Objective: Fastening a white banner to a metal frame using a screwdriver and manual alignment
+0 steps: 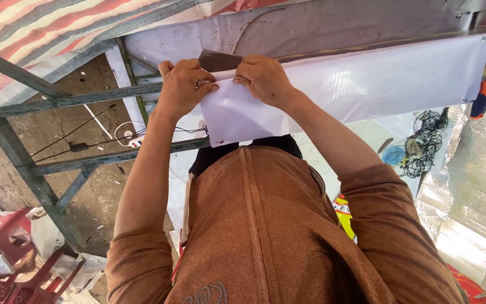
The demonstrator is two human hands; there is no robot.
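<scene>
Landmark: white banner (367,84), stretched under the grey beam and running right from the hands.
Frame (23,163): grey metal, well left of the banner; a cable and white plug strip lay below it. Risk judged: snagging the cable if the person shifted footing.
Left hand (182,87): at the banner's left end, fingers curled together and pinched on the folded corner. Risk judged: slick sheet could slip from the pinch and the fold open.
Right hand (264,79): just right of the left hand, fingers pressed shut on the banner's top edge. Risk judged: uneven pull against the left hand could crease or skew the end.
Corner eyelet: below the hands, unfastened as far as visible; could tear if loaded.
Screwdriver (482,95): orange handle, hanging at the banner's far right end; could drop if the sheet were jolted.
</scene>
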